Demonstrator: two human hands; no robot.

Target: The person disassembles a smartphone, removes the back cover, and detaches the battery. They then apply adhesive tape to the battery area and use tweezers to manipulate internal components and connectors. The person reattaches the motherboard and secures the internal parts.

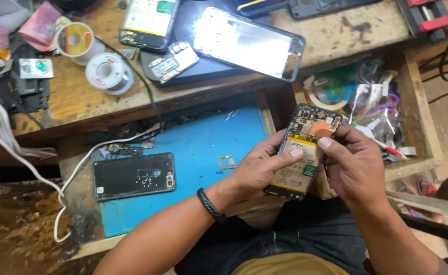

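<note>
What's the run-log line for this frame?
left hand: holds opened phone with yellow battery | right hand: holds the phone, thumb on its upper part | black back cover: on blue mat

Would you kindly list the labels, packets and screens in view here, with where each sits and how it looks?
Battery label: yellow and white rectangle on the opened phone held in the left hand and right hand.
Second battery label: pale rectangle with a green patch, on the bench top.
Phone frame: glaring white, dark rim, on the bench.
Clear packets: crumpled, in the right-hand drawer.
</note>
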